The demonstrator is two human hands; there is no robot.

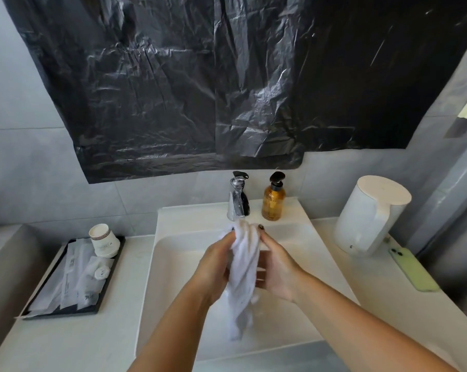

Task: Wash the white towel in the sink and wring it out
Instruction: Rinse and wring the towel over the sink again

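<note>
Fingers of the left hand curl round one side of a twisted white towel, while the right hand closes on the other side, its fingers wrapped into the cloth and a dark-painted nail showing near the top. The towel hangs as a bunched rope between the two palms, held above the basin of a white sink, its upper end just below the spout of a chrome faucet and its loose tail dangling toward the bowl (whether water is running cannot be told). Both bare forearms reach in from the lower edge. An amber pump bottle stands beside the faucet on the sink's back ledge. On the counter to the right sit a white kettle and, near it, a green phone. To the left, a dark tray holds stacked paper cups and wrapped toiletries. Black plastic sheeting covers the wall above.
</note>
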